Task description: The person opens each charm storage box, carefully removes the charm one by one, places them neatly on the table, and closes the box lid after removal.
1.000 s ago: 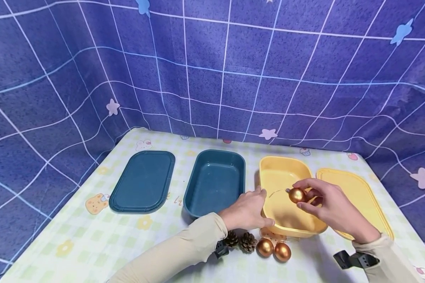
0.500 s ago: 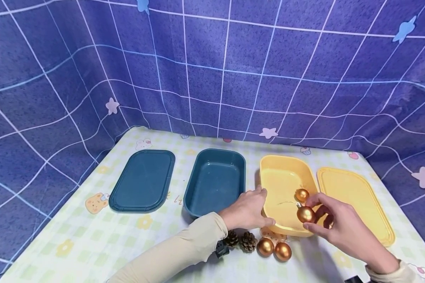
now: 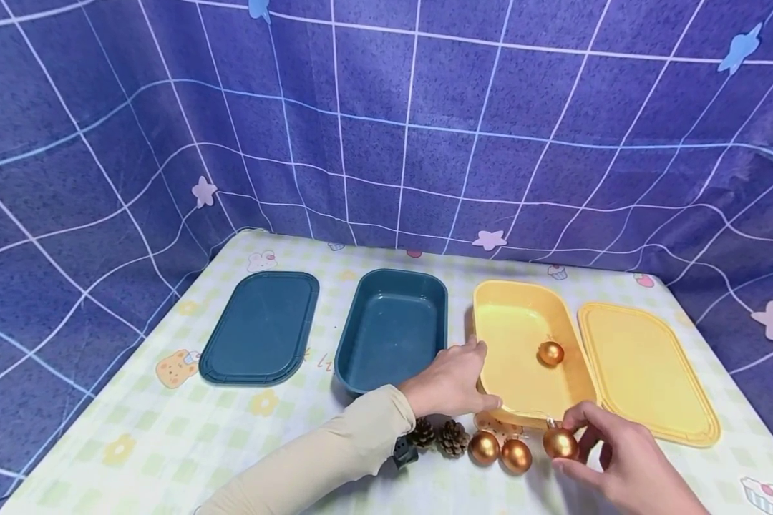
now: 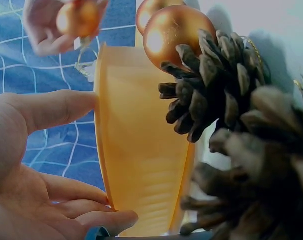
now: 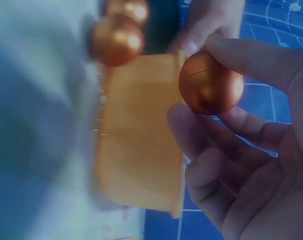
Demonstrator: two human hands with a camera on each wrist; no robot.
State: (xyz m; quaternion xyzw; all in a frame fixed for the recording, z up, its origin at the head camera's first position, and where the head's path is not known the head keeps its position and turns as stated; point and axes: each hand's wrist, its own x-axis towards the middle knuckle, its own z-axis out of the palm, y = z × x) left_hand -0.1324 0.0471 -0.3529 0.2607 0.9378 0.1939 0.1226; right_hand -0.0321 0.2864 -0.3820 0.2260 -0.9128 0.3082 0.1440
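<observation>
My right hand [image 3: 625,450] pinches a shiny copper-gold Christmas bauble [image 3: 560,443] between thumb and fingers, in front of the yellow box's near right corner. A thin loop hangs from its cap. My left hand [image 3: 449,379] touches the near left corner of the yellow box [image 3: 522,390]; in the left wrist view its thumb and fingers [image 4: 61,110] lie fairly straight against the rim. Another bauble [image 3: 550,352] lies inside that box. On the cloth before it are two more baubles [image 3: 484,448] and two pine cones [image 3: 453,438], one partly behind the left wrist.
A dark blue box [image 3: 393,336] stands left of the yellow one, with a dark blue lid [image 3: 260,327] lying flat beyond it. Flat on the right side lies a yellow lid [image 3: 647,372]. A purple-blue grid curtain [image 3: 373,129] hangs behind the table.
The right hand has carried its bauble from above the yellow box towards me, past the near rim. The bauble inside the box has come into full view. My left hand has stayed put.
</observation>
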